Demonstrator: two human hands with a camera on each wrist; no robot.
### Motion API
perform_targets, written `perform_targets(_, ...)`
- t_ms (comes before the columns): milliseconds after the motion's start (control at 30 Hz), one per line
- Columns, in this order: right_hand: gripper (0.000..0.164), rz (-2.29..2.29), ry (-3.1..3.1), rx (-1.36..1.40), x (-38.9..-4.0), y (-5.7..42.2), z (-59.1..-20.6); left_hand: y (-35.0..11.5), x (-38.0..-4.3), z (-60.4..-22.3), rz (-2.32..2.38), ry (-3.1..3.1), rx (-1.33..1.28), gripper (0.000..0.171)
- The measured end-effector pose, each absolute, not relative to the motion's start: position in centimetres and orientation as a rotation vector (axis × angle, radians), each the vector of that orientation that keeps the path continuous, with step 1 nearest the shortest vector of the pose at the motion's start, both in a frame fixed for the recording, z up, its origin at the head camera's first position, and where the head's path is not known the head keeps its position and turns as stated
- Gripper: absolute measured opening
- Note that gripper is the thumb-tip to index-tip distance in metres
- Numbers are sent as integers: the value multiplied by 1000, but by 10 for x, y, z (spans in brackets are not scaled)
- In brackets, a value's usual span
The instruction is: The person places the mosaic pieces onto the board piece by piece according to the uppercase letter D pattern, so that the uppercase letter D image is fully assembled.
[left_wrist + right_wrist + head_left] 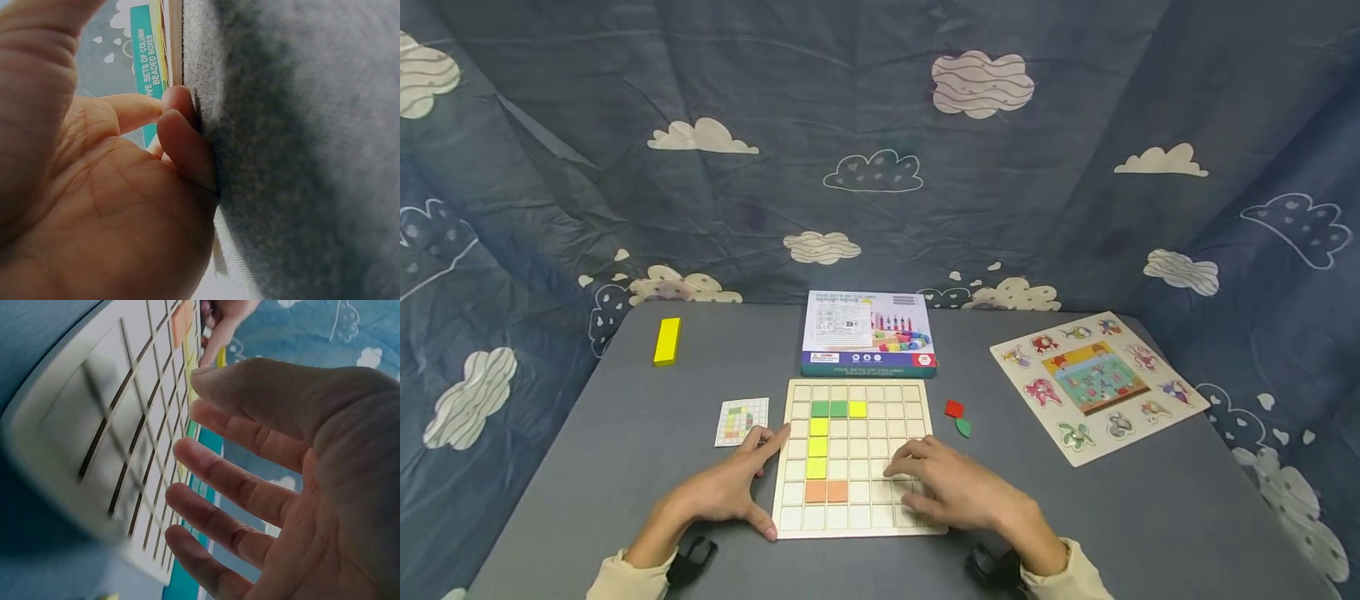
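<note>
Left hand (726, 487): spread along the left edge of the wooden grid board (859, 448), thumb by the near corner, steadying it by the look of things; no piece in it that I can see
Right hand (947, 487): relaxed, fingers loosely bent over the board's right side, holding nothing; I can't tell whether any fingertip touches the surface
Wooden grid board: flat on the grey table (625, 433) between both hands; looks thin, stiff and fairly light, apt to slide if nudged; I'd take it by opposite edges and lift it level, since the pieces may simply sit loose
Square tiles on the grid: two green tiles (838, 409) and a yellow in a row, more yellow tiles (817, 447) below, two orange tiles (815, 492) at the foot; probably hard, smooth and nearly weightless, best pinched by their side edges
Loose pieces right of the board: a red piece (953, 408) and a green leaf-shaped piece (963, 427), small enough to want fingertips
Pattern card (733, 412): just beyond the left hand, likely bendy, easiest by a corner
Behind the board: the beaded-boxes carton (868, 333)
Farther out: yellow block (667, 342) left, sea-animal puzzle board (1066, 410) right
</note>
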State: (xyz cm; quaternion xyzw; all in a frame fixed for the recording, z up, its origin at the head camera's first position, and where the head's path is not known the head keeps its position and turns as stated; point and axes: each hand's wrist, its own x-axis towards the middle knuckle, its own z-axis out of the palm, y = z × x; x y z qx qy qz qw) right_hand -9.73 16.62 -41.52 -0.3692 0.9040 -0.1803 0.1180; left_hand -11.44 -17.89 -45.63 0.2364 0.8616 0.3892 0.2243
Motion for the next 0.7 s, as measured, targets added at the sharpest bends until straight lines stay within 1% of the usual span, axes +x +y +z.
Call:
perform_targets(400,35,-619,2679,-865,-96,225,-418,-180,-116,-458,1034,2405,626,135)
perform_targets(700,41,-657,2754,-818,-98,250,-425,-180,-116,-459,1051,2381,602,136)
